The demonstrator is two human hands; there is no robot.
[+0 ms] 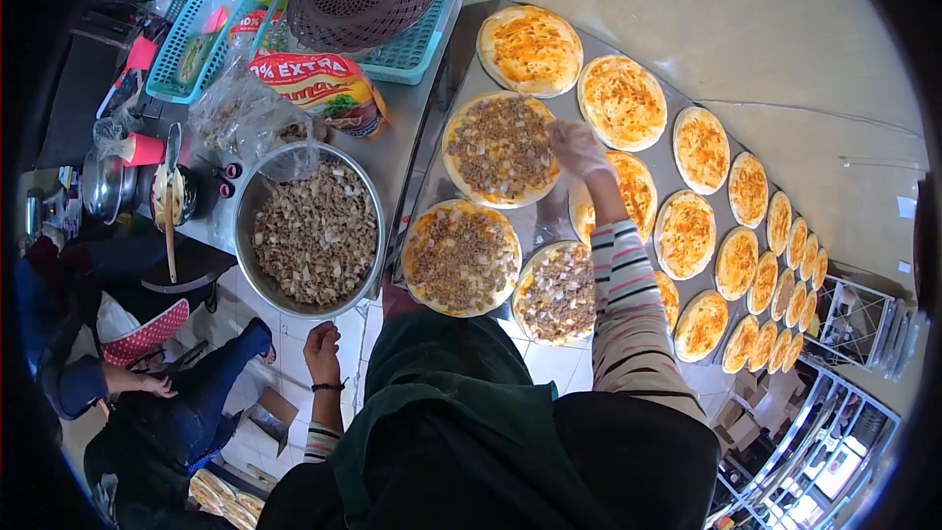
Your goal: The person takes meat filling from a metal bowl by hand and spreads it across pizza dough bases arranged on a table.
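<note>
a plain beige wall (775, 29) runs along the far side, with a thin cable (824, 111) stretched across it and 2 small white patches (905, 206) at the right. a long metal table (469, 74) stands beside it, next to a metal counter (407, 142). the floor (345, 332) has pale square tiles. at the lower right, cardboard boxes (748, 414) sit near a white wire rack (852, 319) and pale blue bars (800, 432), with bright light behind the bars.
</note>
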